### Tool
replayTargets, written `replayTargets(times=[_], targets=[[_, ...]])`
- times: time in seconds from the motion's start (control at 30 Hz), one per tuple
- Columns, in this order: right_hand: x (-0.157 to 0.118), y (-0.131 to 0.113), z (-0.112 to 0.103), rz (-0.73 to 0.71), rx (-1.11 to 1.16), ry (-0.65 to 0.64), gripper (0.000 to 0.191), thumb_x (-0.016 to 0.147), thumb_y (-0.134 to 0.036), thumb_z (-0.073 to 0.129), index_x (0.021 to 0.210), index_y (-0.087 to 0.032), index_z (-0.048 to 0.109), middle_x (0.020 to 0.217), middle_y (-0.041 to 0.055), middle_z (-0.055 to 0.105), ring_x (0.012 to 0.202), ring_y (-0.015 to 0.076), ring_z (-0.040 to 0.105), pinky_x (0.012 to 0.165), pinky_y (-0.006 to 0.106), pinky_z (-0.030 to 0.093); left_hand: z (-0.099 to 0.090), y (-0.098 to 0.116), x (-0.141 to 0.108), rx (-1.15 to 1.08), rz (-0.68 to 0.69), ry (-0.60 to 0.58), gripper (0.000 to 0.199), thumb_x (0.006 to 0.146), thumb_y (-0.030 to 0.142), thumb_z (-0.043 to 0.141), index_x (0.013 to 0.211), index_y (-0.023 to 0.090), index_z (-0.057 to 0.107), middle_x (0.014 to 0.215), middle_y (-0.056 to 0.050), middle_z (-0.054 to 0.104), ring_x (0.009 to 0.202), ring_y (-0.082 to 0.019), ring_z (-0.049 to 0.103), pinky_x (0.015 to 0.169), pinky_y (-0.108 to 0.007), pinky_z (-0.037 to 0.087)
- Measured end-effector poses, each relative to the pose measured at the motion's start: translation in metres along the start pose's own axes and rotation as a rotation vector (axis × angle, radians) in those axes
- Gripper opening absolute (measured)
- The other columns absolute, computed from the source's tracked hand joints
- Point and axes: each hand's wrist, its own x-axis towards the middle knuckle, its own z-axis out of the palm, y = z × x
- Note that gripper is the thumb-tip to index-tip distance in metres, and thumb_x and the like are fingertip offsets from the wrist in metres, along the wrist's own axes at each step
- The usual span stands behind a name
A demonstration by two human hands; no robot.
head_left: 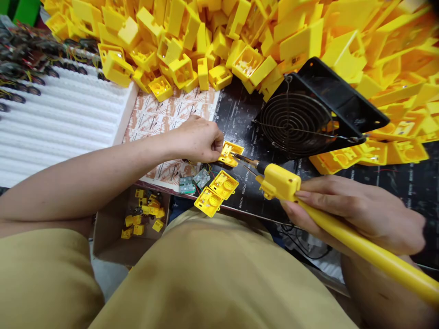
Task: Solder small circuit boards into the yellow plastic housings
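My left hand (pixel 202 139) is closed, its fingertips at the left edge of a small yellow casing (pixel 231 154) on the black mat; what they pinch is hidden. My right hand (pixel 356 205) is wrapped round a yellow soldering tool (pixel 281 183) with a thick yellow handle or cable running to the lower right. Its dark tip reaches into that casing. Nearer my body, two open yellow casings (pixel 216 194) with speaker-like grilles lie side by side at the table's edge. Green circuit boards (pixel 194 181) with thin wires lie just left of them.
A black fan (pixel 291 123) with a wire guard stands behind the tool. Yellow casings (pixel 192 41) are heaped along the back and right. White ribbed foam (pixel 68 114) holds wired parts at left. A cardboard box (pixel 113 242) below the table edge contains small yellow pieces.
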Motion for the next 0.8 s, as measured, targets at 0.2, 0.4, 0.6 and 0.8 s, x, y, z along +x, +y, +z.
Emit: replayTargets(times=[0.2, 0.4, 0.6, 0.8], targets=[[0.007, -0.001, 0.000, -0.037, -0.027, 0.003, 0.016, 0.088, -0.018, 0.067, 0.086, -0.025, 0.053, 0.070, -0.0011, 0.067, 0.057, 0.0120, 0.065, 0.047, 0.021, 0.051, 0.006, -0.003, -0.005, -0.024, 0.058, 0.062, 0.010, 0.073, 0.022, 0.060, 0.073, 0.021, 0.070, 0.073, 0.001, 0.071, 0.076, -0.018, 0.066, 0.099, -0.041, 0.037], [0.004, -0.004, 0.001, -0.040, 0.029, 0.045, 0.025, 0.080, -0.009, 0.072, 0.090, -0.024, 0.054, 0.070, -0.0003, 0.066, 0.058, 0.0113, 0.064, 0.049, 0.019, 0.053, 0.017, -0.013, -0.011, -0.240, 0.033, 0.190, 0.012, 0.074, 0.025, 0.059, 0.077, 0.020, 0.070, 0.072, 0.002, 0.071, 0.070, -0.013, 0.063, 0.093, -0.034, 0.043], [0.005, 0.006, 0.008, -0.176, 0.088, 0.042, 0.025, 0.075, -0.010, 0.078, 0.087, -0.016, 0.058, 0.071, 0.0023, 0.065, 0.061, 0.0094, 0.062, 0.056, 0.019, 0.053, 0.024, -0.011, -0.012, -0.160, 0.024, 0.205, 0.014, 0.076, 0.026, 0.057, 0.080, 0.019, 0.069, 0.070, 0.004, 0.068, 0.073, -0.014, 0.062, 0.111, -0.051, 0.028], [0.010, 0.009, 0.001, -0.286, 0.013, -0.047, 0.024, 0.074, -0.011, 0.079, 0.088, -0.014, 0.060, 0.074, 0.0050, 0.067, 0.061, 0.0130, 0.063, 0.054, 0.024, 0.053, 0.028, -0.010, -0.013, -0.132, 0.071, 0.235, 0.014, 0.077, 0.024, 0.056, 0.078, 0.019, 0.069, 0.066, 0.003, 0.066, 0.067, -0.012, 0.057, 0.110, -0.050, 0.028]])
